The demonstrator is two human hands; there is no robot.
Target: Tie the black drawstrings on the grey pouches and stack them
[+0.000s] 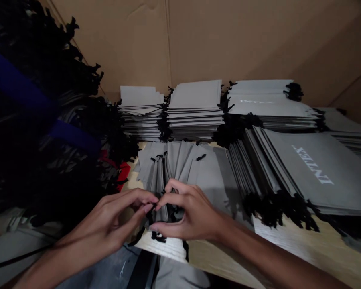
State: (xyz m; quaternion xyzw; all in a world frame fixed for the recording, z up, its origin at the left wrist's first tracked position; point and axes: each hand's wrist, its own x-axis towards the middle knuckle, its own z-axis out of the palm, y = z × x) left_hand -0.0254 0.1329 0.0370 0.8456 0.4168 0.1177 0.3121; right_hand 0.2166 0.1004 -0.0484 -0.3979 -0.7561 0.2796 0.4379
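My left hand (120, 218) pinches a black drawstring (151, 214) between thumb and fingertips. Close beside it, my right hand (188, 210) curls over the end of a grey drawstring pouch (163, 212), index fingertip nearly meeting the left fingers. Its thumb lies lower, on the near side of the pouch. The pouch stands on edge among several fanned-out grey pouches (180, 158), black cord ends showing at their tops. Parts of the cord and pouch are hidden behind my fingers.
Stacks of grey pouches (195, 96) line the cardboard wall (204, 40). At right, a leaning pile (319, 160) bears white INTEX lettering. A dark heap of corded bundles (48, 160) with a blue strap (75, 134) rises at left. The pale wooden tabletop (216, 257) ends close to me.
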